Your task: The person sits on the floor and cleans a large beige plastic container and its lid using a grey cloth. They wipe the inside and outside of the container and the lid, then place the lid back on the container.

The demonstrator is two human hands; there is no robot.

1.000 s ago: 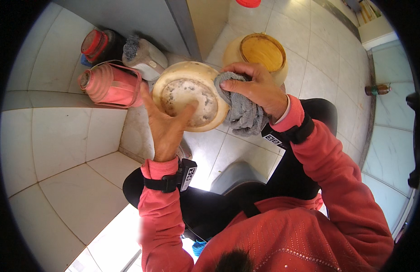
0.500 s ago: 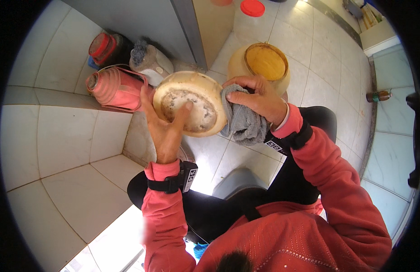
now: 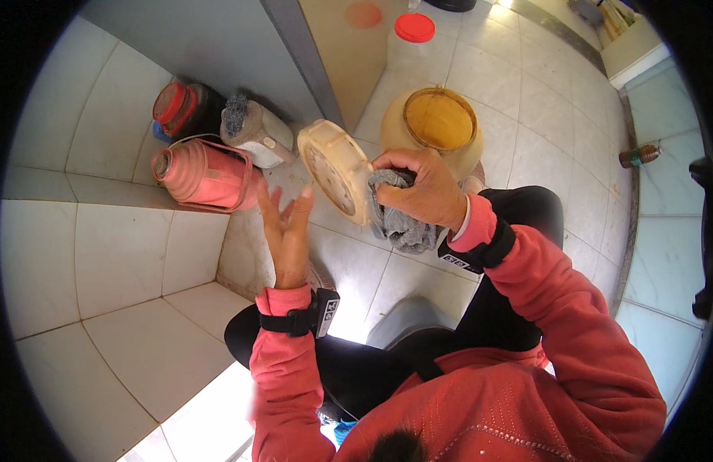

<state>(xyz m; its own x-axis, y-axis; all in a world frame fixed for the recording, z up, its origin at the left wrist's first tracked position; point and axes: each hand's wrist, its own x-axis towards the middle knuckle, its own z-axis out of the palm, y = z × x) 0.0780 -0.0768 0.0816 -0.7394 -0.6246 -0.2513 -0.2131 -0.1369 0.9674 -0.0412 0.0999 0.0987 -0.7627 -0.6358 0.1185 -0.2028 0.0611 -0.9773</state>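
Clutching a grey cloth (image 3: 399, 219) against the rim of a round cream lid (image 3: 335, 171), the right hand (image 3: 418, 189) has its grip curled shut, fingers wrapped over the cloth and thumb side pressed to the lid's edge, so that cloth and lid are held together. The lid stands tilted on edge just to the left of this grip, its speckled inner face turned toward the left hand (image 3: 286, 231). That hand is apart from the lid, a little below and to the left of the right grip, with its fingers spread wide and its palm open, holding nothing. Just beyond the right grip, almost touching the knuckles, stands a yellowish plastic jar (image 3: 433, 127) with an open mouth on the tiled floor (image 3: 125, 262). Farther left of the grip, past the lid, a pink flask (image 3: 202, 175) lies on its side against the wall, with a white bottle (image 3: 256, 132) and a dark container with a red cap (image 3: 179, 108) behind it. Well beyond the jar, a red lid (image 3: 414, 28) lies flat on the floor.
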